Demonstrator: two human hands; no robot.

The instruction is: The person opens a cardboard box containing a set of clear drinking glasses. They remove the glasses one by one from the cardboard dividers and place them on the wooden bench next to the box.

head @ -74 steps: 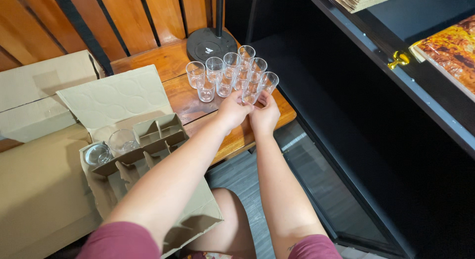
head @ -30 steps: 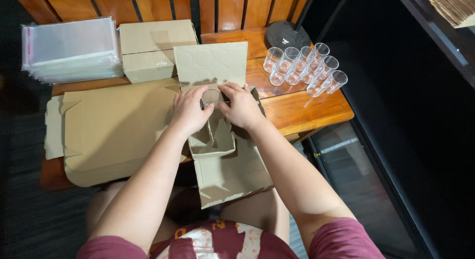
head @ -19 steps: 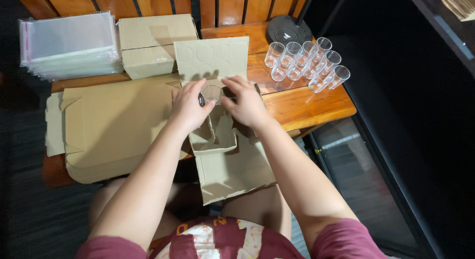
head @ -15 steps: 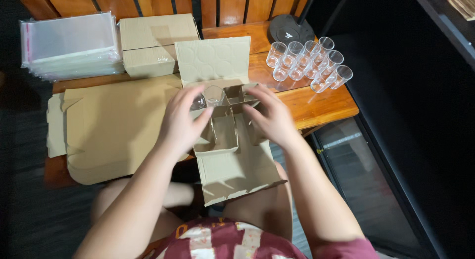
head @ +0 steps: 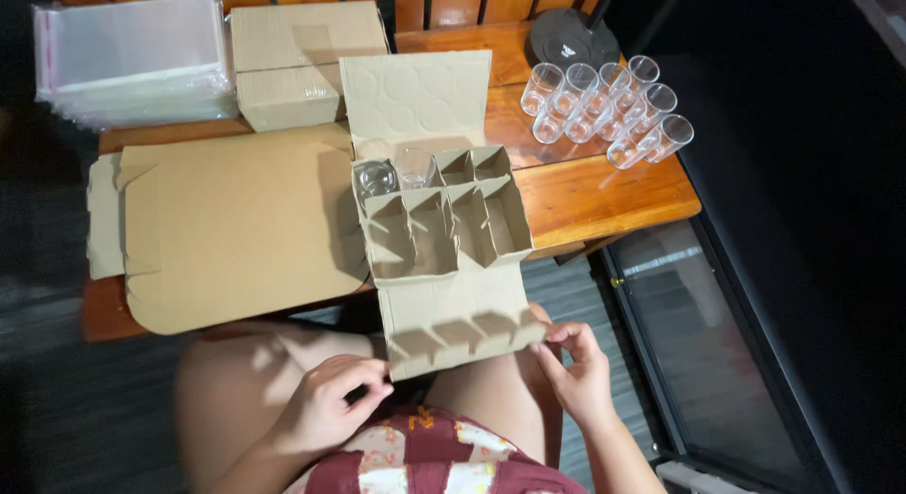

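left hand point(head: 330, 404): low over the lap, fingers curled at the near left corner of the front flap point(head: 462, 329), pinching or just touching its edge; which one cannot be told.
right hand point(head: 578, 367): fingers closed on the near right corner of the same flap.
divider box point(head: 442, 216): open on the wooden bench point(head: 604, 197), its lid point(head: 415, 93) folded back, its front flap hanging over the bench edge toward the lap.
contents: two clear glasses point(head: 396, 171) in the far left cells; the other cells hold nothing.
loose glasses point(head: 609, 112): clustered on the bench at far right, well apart from the box.
handling note: raise both flap corners evenly, so the scalloped tabs stay square to the cells.
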